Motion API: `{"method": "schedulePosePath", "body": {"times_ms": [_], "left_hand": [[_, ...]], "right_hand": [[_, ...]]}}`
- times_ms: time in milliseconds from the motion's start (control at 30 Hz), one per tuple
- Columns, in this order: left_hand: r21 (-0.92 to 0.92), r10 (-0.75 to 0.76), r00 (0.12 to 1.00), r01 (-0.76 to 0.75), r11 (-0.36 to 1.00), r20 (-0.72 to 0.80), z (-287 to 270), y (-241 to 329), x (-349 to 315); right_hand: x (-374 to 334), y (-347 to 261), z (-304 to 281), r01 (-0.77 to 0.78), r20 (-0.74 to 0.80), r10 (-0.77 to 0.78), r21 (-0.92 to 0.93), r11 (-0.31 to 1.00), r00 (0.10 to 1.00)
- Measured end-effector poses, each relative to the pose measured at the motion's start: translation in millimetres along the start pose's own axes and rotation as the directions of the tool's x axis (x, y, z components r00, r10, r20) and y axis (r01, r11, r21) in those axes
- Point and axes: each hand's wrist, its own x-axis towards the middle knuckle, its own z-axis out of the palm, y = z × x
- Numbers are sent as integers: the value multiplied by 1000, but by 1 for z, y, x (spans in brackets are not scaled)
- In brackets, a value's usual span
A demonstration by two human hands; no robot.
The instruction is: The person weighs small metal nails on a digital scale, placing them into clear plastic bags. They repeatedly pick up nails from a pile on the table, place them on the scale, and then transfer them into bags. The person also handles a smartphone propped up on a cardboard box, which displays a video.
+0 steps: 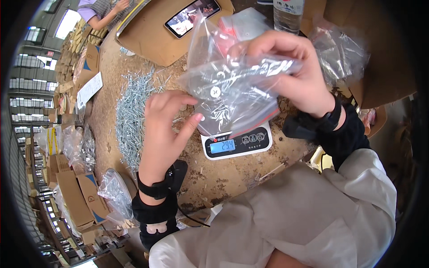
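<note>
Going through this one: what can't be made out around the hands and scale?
All in the head view:
Scale platform: covered by the clear bag.
Left hand contact with the bag: edges overlap; one angle can't settle it.
Right hand fingertips: blurred, partly obscured by shiny plastic.
Screw pile count: pieces too small and tangled.
Bottle top: cut off by the upper edge.

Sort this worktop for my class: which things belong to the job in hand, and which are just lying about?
Seem part of the job:
Clear plastic bag, being held
Digital scale, display lit
Pile of metal fasteners

Seem just lying about:
Phone, screen lit
Water bottle
White paper sheet, though its use is unclear
</note>
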Motion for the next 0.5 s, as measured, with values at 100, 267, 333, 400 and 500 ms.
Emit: {"method": "schedulePosePath", "body": {"times_ms": [100,267,333,400,500], "left_hand": [[-46,60,998,-59,997,13,4,-3,4],[13,24,990,-26,1000,136,26,-6,0],[-88,4,997,4,996,81,43,-8,3],[125,122,989,-132,983,83,36,-10,0],[-182,-28,996,43,982,85,12,4,-5]], "right_hand": [[-3,10,3,108,83,-95,-157,982,992],[-1,9,13,176,145,-142,-263,949,979],[-1,6,14,212,149,-169,-346,914,974],[0,8,14,188,187,-122,-390,901,975],[-5,10,10,193,136,-150,-398,897,979]]}}
